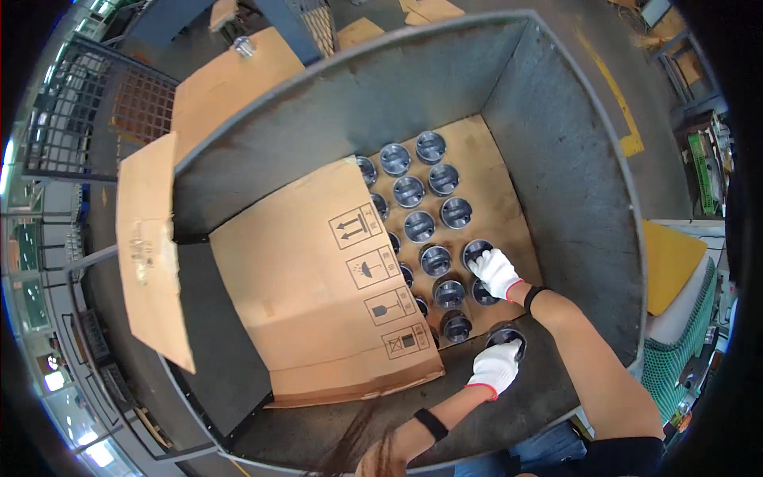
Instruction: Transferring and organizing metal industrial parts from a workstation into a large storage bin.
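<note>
Several dark grey metal pistons [419, 226] stand in rows on a sheet of brown cardboard in a deep grey metal bin. My right hand [496, 274], in a white glove, has its fingers curled into the open top of a piston [475, 250] in the row nearest the bin's right wall. Partly under that hand sits another piston [483, 293]. Closer to me, my gloved left hand [494, 369] grips a piston [507, 335] by its upper part, beyond the cardboard's near edge. Whether this piston touches the bin floor, I cannot tell.
A large printed cardboard sheet [310, 278] lies at the left and partly hides one row of pistons. The bin's tall walls [564, 151] surround my hands. Another cardboard piece [147, 250] hangs over the left rim. A yellow board [671, 266] stands outside at right.
</note>
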Tool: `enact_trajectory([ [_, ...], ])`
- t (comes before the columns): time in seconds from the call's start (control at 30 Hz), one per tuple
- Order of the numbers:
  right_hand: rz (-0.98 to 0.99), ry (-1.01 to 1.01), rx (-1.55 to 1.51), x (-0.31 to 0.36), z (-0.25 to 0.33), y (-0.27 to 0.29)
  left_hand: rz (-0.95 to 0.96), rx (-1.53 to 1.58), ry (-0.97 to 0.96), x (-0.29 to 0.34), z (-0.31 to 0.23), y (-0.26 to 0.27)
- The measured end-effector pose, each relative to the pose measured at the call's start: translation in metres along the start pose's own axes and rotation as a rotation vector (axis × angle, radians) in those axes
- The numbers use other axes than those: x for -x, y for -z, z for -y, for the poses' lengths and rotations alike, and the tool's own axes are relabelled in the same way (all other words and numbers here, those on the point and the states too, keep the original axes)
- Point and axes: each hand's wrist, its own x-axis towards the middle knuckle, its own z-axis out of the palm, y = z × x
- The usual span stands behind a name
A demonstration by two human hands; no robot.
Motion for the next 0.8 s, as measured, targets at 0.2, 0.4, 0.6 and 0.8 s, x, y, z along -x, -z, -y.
enact_trajectory([
  [0.2, 0.043, -0.049, 0.015, -0.032, -0.01, -0.068, -0.001, -0.05, 0.064, -0.1, 0.048, -0.067],
  [0.4, -0.194, -0.043, -0.072, -0.019, -0.008, -0.068, 0.087, -0.121, 0.242, -0.154, 0.076, -0.09],
  [0.6, -0.018, -0.146, -0.436, 0.026, 0.008, -0.06, 0.051, -0.369, 0.309, -0.178, 0.104, -0.121],
  [0.8, 0.025, -0.213, -0.358, 0.036, 0.028, -0.096, 0.168, -0.335, 0.386, -0.184, 0.12, -0.133],
])
